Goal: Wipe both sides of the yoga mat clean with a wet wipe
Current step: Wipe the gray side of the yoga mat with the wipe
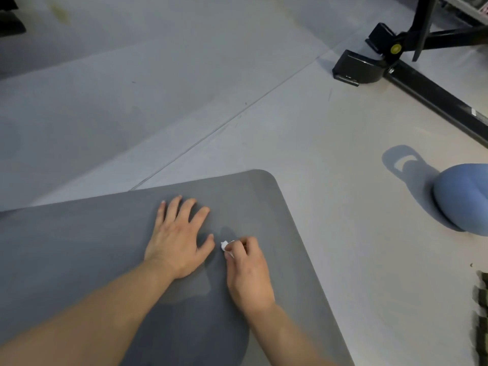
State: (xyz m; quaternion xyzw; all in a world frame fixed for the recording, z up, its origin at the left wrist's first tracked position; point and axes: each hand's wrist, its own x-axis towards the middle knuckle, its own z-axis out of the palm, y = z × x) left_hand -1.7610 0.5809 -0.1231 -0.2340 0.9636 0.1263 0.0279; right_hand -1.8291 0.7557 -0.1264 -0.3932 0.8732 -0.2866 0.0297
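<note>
A grey yoga mat (pixel 79 247) lies flat on the floor, its rounded far corner at the upper middle. My left hand (pixel 177 241) rests palm down on the mat with fingers spread and straight. Just to its right, my right hand (pixel 248 273) has its fingers curled round a small bunched white wet wipe (pixel 225 245), which sticks out at the fingertips and touches the mat surface. Most of the wipe is hidden inside the hand.
The pale grey floor (pixel 317 143) has a seam running diagonally. A black metal stand base (pixel 369 67) with a long bar sits at the upper right. A blue rounded object (pixel 464 199) lies at the right edge. Something dark shows at the lower right edge.
</note>
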